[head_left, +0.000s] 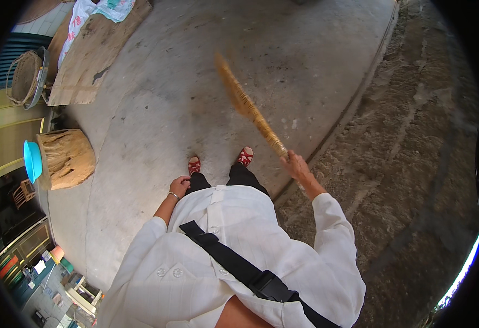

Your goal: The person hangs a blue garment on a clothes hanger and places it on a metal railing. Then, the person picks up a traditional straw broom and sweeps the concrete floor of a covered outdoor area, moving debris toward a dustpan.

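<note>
My right hand is closed round the bound handle end of a straw hand broom. The broom points away and to the left over the concrete floor, its far bristles smeared by motion. My left hand, with a bracelet at its wrist, hangs beside my left thigh. Nothing shows in it, and its fingers are loosely bent and slightly apart.
Concrete floor lies ahead, with rough brown ground along the right. At left stand a wooden stump, a blue basin, a wicker basket and a wooden board. My feet wear red sandals.
</note>
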### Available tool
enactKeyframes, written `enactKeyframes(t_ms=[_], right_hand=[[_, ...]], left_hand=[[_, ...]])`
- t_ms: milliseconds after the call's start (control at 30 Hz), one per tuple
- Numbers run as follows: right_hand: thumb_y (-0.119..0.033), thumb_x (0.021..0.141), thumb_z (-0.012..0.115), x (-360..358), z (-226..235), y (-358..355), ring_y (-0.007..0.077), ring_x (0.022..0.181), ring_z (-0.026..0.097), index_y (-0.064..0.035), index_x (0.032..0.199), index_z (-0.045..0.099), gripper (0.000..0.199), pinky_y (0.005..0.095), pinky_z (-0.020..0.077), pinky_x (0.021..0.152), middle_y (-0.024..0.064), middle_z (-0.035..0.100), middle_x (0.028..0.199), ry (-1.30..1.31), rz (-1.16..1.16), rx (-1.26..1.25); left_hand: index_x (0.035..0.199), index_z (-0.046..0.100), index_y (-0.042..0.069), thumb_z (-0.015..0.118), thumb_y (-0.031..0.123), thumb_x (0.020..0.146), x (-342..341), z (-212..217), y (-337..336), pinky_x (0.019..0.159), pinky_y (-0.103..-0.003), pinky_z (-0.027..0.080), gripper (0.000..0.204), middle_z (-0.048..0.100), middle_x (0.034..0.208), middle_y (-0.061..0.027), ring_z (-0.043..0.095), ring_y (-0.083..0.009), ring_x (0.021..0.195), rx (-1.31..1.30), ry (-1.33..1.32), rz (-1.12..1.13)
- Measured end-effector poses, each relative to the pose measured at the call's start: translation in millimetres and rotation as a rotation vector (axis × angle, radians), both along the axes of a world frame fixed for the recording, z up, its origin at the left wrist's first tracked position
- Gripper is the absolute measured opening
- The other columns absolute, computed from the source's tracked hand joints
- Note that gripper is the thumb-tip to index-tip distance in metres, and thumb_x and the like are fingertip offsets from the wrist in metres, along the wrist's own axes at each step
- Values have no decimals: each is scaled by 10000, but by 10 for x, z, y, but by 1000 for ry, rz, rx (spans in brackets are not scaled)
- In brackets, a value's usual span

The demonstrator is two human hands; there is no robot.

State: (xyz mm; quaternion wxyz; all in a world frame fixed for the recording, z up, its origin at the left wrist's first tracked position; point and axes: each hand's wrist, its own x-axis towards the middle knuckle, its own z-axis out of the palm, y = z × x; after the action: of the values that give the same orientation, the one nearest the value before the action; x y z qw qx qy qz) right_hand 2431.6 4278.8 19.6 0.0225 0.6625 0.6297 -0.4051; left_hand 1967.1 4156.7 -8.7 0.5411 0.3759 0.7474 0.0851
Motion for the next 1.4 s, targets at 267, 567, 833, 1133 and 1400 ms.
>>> enactKeyframes(t_ms=[267, 567, 833, 1133, 1400], right_hand=[[-386, 799, 551, -221, -198, -34, 315, 933, 570, -78, 1059, 562, 404, 402, 445, 799, 163, 614, 962, -73, 273, -183], [-376, 779, 565, 1132, 216, 882, 306, 926, 575, -80, 989, 596, 364, 397, 461, 789, 136, 620, 951, -333, 22, 52], [-391, 771, 592, 339, 65, 1320, 347, 857, 587, -31, 1009, 502, 441, 442, 469, 715, 185, 612, 885, -200, -97, 136], [-383, 763, 567, -1719, -327, 1634, 366, 890, 582, -41, 1016, 534, 426, 442, 467, 759, 215, 605, 926, 19, 41, 17], [-403, 763, 568, -1153, -163, 2046, 296, 854, 610, -75, 1017, 584, 415, 398, 481, 728, 144, 628, 931, -161, -68, -225]], left_hand=[[1041, 588, 20, 542, 97, 805, 108, 165, 230, 660, -242, 492, 253, 642, 808, -83, 619, -126, 675, 15, 10, -71], [1011, 611, 44, 539, 133, 783, 36, 94, 44, 668, -256, 495, 255, 649, 778, -81, 620, -133, 668, 29, 39, 17], [977, 645, 88, 557, 159, 773, -74, 53, 58, 685, -251, 492, 233, 655, 817, -77, 613, -137, 720, 110, 158, -36], [980, 648, 97, 567, 192, 775, -593, -176, 475, 690, -267, 487, 241, 661, 843, -91, 622, -152, 745, 67, 98, -51], [992, 626, 61, 541, 159, 771, -1014, -145, 1699, 648, -265, 492, 257, 652, 805, -98, 627, -162, 709, 61, -40, 3]])
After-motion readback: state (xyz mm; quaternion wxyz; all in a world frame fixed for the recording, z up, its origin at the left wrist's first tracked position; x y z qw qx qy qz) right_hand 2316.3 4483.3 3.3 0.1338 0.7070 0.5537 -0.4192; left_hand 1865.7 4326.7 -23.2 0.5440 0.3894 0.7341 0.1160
